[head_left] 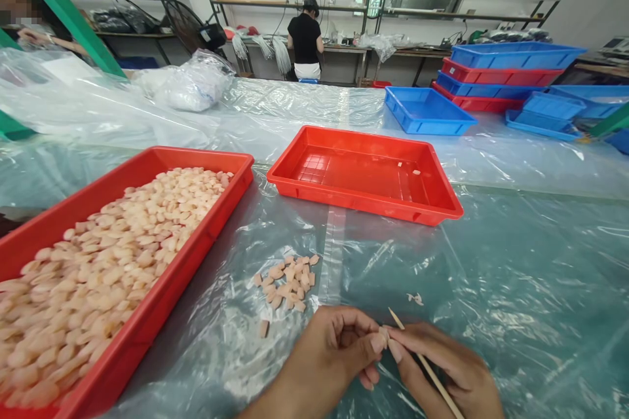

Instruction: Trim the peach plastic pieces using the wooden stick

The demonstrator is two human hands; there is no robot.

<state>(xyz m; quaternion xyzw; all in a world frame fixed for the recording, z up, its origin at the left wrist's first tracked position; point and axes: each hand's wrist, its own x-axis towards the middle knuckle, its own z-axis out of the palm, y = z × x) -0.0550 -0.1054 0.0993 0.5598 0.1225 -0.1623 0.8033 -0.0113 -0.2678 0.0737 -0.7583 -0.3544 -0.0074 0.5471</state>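
Note:
My left hand [339,353] pinches a small pale piece [384,335] between thumb and forefinger. Against it from the right come the fingertips of my right hand [442,366], which also grips a thin pointed wooden stick [432,376]. The stick's tip points up and to the left, above the fingers. Left of my hands lies a loose heap of small beige pieces [289,281] on the plastic-covered table [515,275]. One separate piece [264,328] sits nearer to me. Thin whitish scraps [415,299] lie just beyond my right hand.
At left, a red tray [196,252] holds many pale pieces. Ahead stands another red tray [363,203] with two small bits inside. Farther back are a blue tray [427,124], stacked red and blue trays [496,88], and a clear plastic bag [194,82]. A person [305,39] faces the back bench.

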